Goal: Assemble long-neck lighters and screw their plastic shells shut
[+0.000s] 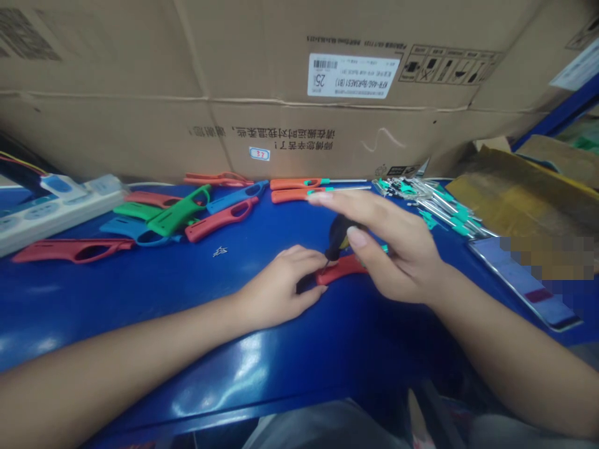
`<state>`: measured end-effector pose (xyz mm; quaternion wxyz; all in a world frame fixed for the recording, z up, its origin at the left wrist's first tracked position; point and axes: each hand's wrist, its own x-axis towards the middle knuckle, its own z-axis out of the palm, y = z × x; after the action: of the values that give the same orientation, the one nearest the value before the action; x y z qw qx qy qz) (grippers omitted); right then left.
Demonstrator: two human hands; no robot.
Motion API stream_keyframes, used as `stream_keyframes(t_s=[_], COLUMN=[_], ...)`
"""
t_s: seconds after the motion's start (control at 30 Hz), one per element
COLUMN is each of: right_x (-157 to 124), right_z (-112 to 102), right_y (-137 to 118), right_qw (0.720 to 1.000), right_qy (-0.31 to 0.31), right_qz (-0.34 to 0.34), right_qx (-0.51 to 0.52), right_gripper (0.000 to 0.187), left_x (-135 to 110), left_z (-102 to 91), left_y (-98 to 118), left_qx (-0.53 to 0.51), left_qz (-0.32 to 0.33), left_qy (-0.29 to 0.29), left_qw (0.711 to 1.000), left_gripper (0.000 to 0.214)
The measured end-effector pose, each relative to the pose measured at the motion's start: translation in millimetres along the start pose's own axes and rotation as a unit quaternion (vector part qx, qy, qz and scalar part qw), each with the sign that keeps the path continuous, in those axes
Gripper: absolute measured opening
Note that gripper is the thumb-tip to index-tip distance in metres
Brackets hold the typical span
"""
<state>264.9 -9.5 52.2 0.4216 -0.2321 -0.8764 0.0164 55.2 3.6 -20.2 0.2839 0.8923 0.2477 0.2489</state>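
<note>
A red gas lighter body (345, 268) lies on the blue table in front of me, with a bit of green showing at its far end. My left hand (281, 287) holds its near end between thumb and fingers. A screwdriver (339, 236) with a black handle stands tilted, its shaft reaching down to that same end of the lighter. Around the handle, my right hand (402, 246) has its thumb on the near side and its fingers over the top. The hand hides part of the lighter. A few small screws (219, 252) lie left of my left hand.
Red, green and blue lighter shells (180, 215) are spread at the left, by a white power strip (60, 209). Two orange lighters (292, 184) lie at the back. Metal rods with green parts (440, 202), a phone (524, 284) and a cardboard box (528, 193) are at the right.
</note>
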Motion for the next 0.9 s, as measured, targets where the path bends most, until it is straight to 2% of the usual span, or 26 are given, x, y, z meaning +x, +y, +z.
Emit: stream_keyframes(t_s=[0.1, 0.2, 0.27, 0.37, 0.43, 0.53, 0.63, 0.77, 0.83, 0.9], right_x=[-0.1, -3.6, -5.4, -4.7, -3.0, -1.7, -2.1, -1.7, -1.8, -2.4], right_z=[1.5, 1.1, -0.1, -2.0, -3.3, -6.3, -9.4, -10.3, -9.7, -9.3], right_y=[-2.8, -2.2, -1.3, -0.3, 0.7, 3.2, 3.9, 2.1, 3.1, 5.7], right_qw=[0.999, 0.994, 0.990, 0.999, 0.998, 0.999, 0.991, 0.998, 0.998, 0.994], right_qy=[0.005, 0.039, 0.035, 0.000, -0.018, 0.016, 0.019, -0.021, -0.007, 0.024], right_qz=[0.020, -0.020, -0.022, 0.025, 0.050, 0.014, -0.030, 0.027, 0.031, 0.001], right_qx=[0.025, -0.103, -0.137, -0.035, 0.022, -0.046, -0.129, -0.050, -0.049, -0.105], right_gripper=[0.029, 0.025, 0.026, 0.038, 0.038, 0.024, 0.029, 0.044, 0.041, 0.031], left_x=[0.2, -0.1, -0.1, 0.2, 0.3, 0.0, -0.2, 0.2, 0.5, 0.6], left_z=[0.0, 0.4, 0.3, -0.2, 0.0, 1.0, 0.9, -0.8, -1.0, -0.6], left_y=[0.2, -0.1, 0.1, 0.4, 0.0, -0.9, -0.6, 1.1, 1.2, 0.6], left_qx=[0.004, -0.002, -0.005, -0.003, -0.002, -0.006, -0.009, -0.009, -0.010, -0.012], left_qz=[0.003, 0.003, 0.000, -0.006, -0.004, 0.001, -0.003, -0.010, -0.012, -0.009], left_qy=[0.004, 0.012, 0.011, 0.002, -0.001, 0.009, 0.012, -0.004, -0.006, -0.001], left_qw=[1.000, 1.000, 1.000, 1.000, 1.000, 1.000, 1.000, 1.000, 1.000, 1.000], left_gripper=[0.018, 0.025, 0.029, 0.027, 0.026, 0.030, 0.030, 0.032, 0.033, 0.033])
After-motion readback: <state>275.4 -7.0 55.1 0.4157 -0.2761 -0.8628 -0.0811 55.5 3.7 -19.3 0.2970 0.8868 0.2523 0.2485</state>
